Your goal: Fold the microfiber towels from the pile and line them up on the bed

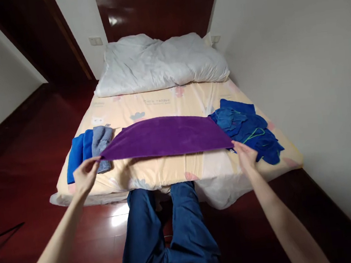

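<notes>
A purple towel (166,137) is stretched between my two hands above the near part of the bed. My left hand (86,174) pinches its near left corner, and my right hand (245,153) pinches the near right corner. The near edge hangs fairly straight from hand to hand, while the far part reaches back over the bed. Close by my left hand lie folded blue towels (79,154) and a folded grey towel (101,142). Beyond my right hand is a crumpled pile of blue cloths (248,127) with a thin green cord on it.
The bed (164,173) has a pale, patterned sheet and stands against a dark wooden headboard (154,14). A bulky white quilt (160,63) lies at its far end. A white wall (299,69) runs along the right. My legs (165,231) are at the bed's near edge.
</notes>
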### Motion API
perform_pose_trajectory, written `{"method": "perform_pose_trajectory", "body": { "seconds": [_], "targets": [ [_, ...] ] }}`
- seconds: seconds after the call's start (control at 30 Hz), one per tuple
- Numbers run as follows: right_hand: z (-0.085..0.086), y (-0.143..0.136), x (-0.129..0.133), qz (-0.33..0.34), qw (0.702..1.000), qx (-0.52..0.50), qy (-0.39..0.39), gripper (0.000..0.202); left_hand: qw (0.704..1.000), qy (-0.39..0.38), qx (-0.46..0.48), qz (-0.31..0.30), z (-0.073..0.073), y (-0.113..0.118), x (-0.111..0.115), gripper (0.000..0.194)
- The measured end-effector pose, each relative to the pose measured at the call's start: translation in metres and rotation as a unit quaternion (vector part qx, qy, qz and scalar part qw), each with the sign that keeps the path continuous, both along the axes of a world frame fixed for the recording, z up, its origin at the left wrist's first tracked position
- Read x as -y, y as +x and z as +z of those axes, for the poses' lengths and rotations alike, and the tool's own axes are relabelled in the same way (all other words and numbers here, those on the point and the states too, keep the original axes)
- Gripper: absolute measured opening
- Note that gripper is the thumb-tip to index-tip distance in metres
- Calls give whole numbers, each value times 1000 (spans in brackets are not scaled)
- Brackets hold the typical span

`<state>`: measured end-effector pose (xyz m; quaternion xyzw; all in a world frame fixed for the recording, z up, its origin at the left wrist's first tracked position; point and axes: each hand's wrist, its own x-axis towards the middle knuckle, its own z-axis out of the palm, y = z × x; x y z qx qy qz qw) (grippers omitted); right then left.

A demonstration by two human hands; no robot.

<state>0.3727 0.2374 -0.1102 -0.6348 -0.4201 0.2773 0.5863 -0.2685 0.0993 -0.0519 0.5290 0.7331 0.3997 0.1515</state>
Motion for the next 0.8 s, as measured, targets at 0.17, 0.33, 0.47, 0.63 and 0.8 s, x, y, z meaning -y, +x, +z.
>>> {"method": "perform_pose_trajectory", "body": {
  "seconds": [0.17, 0.33, 0.47, 0.63, 0.8],
  "targets": [
    [-89, -17, 15, -124, 983, -101, -84, 21, 997, -66, 46, -17, -81, -2, 27, 43],
    [-119, -1, 24, -171, 971, -136, -97, 18, 993, -110, 32, -12, -105, -12, 46, 42],
    [-129, 23, 32, -141, 981, -90, -102, 20, 987, -128, -41, -89, -107, -15, 58, 35],
    [-132, 40, 45, -137, 984, -18, -111, 24, 952, -155, -156, -211, -102, -13, 61, 32],
    [-117, 28, 45, -120, 977, 127, -120, 24, 911, -181, -233, -288, -82, -11, 31, 38]
  ]
}}
